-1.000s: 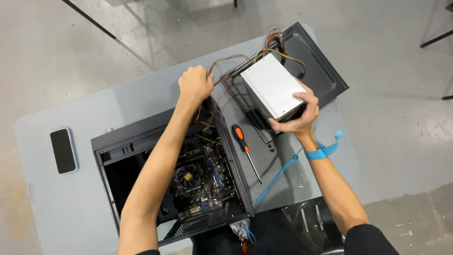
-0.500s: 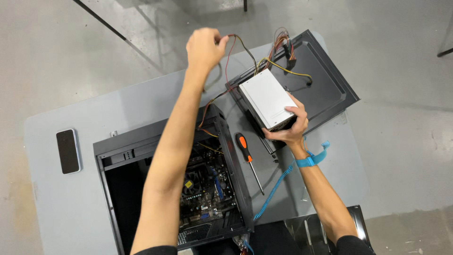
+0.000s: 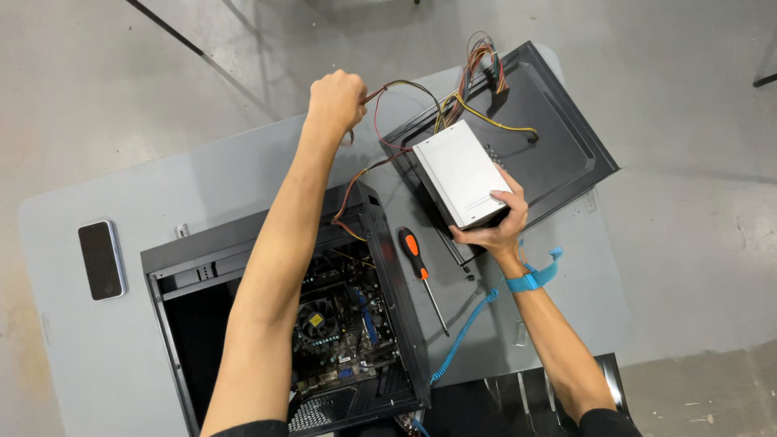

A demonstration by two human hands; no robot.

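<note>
**A:** Where was the power supply at that point?

**B:** The silver power supply box [image 3: 460,172] was in my right hand [image 3: 492,229]. I gripped it from below at its near corner, fingers wrapped around the edge, and held it over the near edge of the black side panel [image 3: 566,146] that lay flat on the grey table [image 3: 202,186]

**A:** And your other hand?

**B:** My left hand [image 3: 336,99] was closed in a fist around the bundle of wires [image 3: 405,113] that ran from the box. I had it raised out past the far edge of the table. Some of the coloured leads looped across the panel, and a few ran back down into the open computer case [image 3: 299,324]

**A:** What sat around that?

**B:** The case lay on its side just beside the panel, with the motherboard [image 3: 340,332] showing inside. My left forearm crossed above it. A screwdriver with an orange and black handle [image 3: 422,275] lay on the table between the case and my right wrist. I wore a blue wrist strap [image 3: 528,279] there, and its coiled blue cord [image 3: 463,336] trailed toward the case. A dark phone [image 3: 102,260] lay well apart, near the left end of the table
</note>
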